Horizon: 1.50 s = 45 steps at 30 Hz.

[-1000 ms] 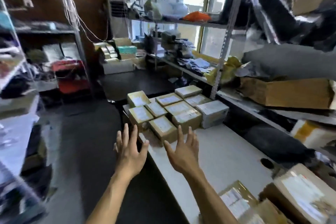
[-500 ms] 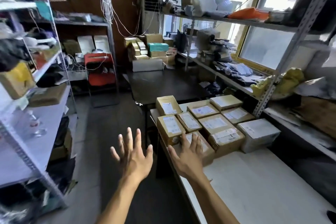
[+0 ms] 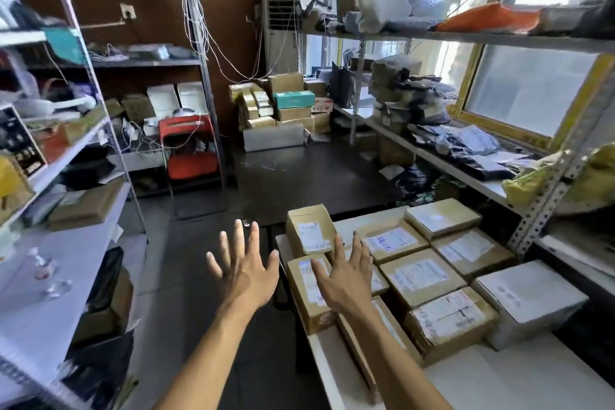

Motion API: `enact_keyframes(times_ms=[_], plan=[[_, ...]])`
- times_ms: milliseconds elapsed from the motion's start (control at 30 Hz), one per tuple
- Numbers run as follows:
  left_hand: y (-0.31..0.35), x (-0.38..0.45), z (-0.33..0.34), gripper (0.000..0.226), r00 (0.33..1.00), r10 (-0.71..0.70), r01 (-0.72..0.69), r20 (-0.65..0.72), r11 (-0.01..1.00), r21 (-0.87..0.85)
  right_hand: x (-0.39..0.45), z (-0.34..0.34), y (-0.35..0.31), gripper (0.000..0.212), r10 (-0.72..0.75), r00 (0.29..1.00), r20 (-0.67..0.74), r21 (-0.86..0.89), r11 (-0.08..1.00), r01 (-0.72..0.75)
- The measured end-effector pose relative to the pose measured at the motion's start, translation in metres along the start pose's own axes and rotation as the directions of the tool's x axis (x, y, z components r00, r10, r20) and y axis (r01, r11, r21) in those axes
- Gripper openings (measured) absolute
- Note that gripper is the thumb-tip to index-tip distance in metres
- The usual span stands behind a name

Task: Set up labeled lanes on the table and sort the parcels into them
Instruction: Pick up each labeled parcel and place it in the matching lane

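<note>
Both hands out front, fingers spread straight, nothing held. Right hand (image 3: 346, 280) hovers over the near-left parcels, can't tell if it's touching. Left hand (image 3: 248, 271) is off the table (image 3: 499, 376) edge, over the floor (image 3: 199, 276).

Parcels sit in one tight cluster at the far end of the white table, labels up. Count: eight brown cartons visible plus one white box (image 3: 529, 298) at the right edge, nine total; the right forearm covers part of the nearest one, so more could be hidden.

Key relation: the cluster lies ahead and to the right of both hands. Right hand is clearly nearer, fingertips pointing at the tall carton (image 3: 309, 231) standing at the far-left corner. The front-left carton (image 3: 307, 289) lies directly under or beside the right fingers, long axis running away from the person, along the table edge.

No lane markers or labels visible on the table, so my read is lanes aren't set up yet. Sorting not started.
</note>
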State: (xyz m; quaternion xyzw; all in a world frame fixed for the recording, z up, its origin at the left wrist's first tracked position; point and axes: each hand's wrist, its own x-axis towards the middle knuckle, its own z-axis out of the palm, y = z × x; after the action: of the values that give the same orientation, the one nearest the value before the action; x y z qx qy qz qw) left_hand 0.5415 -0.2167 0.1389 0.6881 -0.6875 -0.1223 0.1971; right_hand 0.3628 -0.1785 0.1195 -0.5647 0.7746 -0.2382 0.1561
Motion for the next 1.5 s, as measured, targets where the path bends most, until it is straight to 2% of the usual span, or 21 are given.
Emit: enact_keyframes(times_ms=[267,500,600,700,800,867,933,1000,1033,1067,1100,1200,1300,1400,1500], plan=[[0.009,0.061,0.037,0.072,0.999,-0.011,0.011,0.052,1.0,-0.002,0.071,0.011,0.016,0.082,0.032,0.999,0.014,-0.052,0.998,-0.031],[0.006,0.148,0.079,0.071,0.986,-0.007,0.009,0.167,1.0,-0.015,0.148,0.04,0.014,0.081,0.102,0.992,0.072,-0.109,0.99,-0.094],[0.007,0.188,0.099,0.071,0.971,0.045,-0.043,0.234,0.999,-0.014,0.186,0.052,0.018,0.081,0.162,0.984,0.081,-0.143,0.978,-0.149],[0.003,0.221,0.114,0.073,0.963,0.108,-0.122,0.246,0.992,0.041,0.226,0.06,0.014,0.081,0.218,0.971,0.099,-0.156,0.967,-0.202],[-0.002,0.246,0.131,0.073,0.944,0.1,-0.112,0.315,0.993,0.022,0.253,0.07,0.008,0.081,0.236,0.964,0.127,-0.157,0.964,-0.215],[-0.003,0.258,0.141,0.072,0.9,0.039,-0.021,0.434,0.999,-0.046,0.267,0.082,0.009,0.081,0.26,0.95,0.173,-0.167,0.958,-0.232],[-0.004,0.269,0.151,0.072,0.786,-0.035,0.218,0.617,0.95,-0.224,0.285,0.092,0.015,0.08,0.306,0.928,0.212,-0.125,0.95,-0.285],[-0.004,0.275,0.16,0.075,0.621,-0.04,0.531,0.783,0.756,-0.383,0.304,0.097,0.023,0.077,0.403,0.882,0.242,-0.001,0.91,-0.416],[-0.005,0.276,0.164,0.077,0.544,-0.034,0.644,0.839,0.658,-0.391,0.311,0.097,0.027,0.076,0.448,0.856,0.258,0.077,0.874,-0.481],[-0.006,0.276,0.167,0.077,0.479,-0.045,0.719,0.876,0.592,-0.363,0.318,0.099,0.032,0.077,0.478,0.835,0.272,0.163,0.833,-0.529],[-0.008,0.276,0.171,0.076,0.446,-0.057,0.763,0.893,0.546,-0.346,0.325,0.105,0.041,0.08,0.493,0.817,0.3,0.244,0.788,-0.565],[-0.013,0.277,0.185,0.076,0.398,-0.058,0.823,0.916,0.463,-0.328,0.337,0.121,0.066,0.107,0.485,0.746,0.457,0.384,0.649,-0.657],[-0.005,0.278,0.187,0.083,0.363,-0.026,0.85,0.931,0.418,-0.32,0.334,0.121,0.072,0.097,0.417,0.727,0.546,0.41,0.623,-0.666],[0.005,0.283,0.18,0.085,0.374,-0.047,0.847,0.926,0.424,-0.32,0.329,0.108,0.047,0.094,0.427,0.701,0.572,0.402,0.598,-0.693],[0.006,0.288,0.176,0.087,0.367,-0.042,0.837,0.929,0.452,-0.31,0.326,0.103,0.036,0.108,0.472,0.675,0.568,0.357,0.597,-0.718]])
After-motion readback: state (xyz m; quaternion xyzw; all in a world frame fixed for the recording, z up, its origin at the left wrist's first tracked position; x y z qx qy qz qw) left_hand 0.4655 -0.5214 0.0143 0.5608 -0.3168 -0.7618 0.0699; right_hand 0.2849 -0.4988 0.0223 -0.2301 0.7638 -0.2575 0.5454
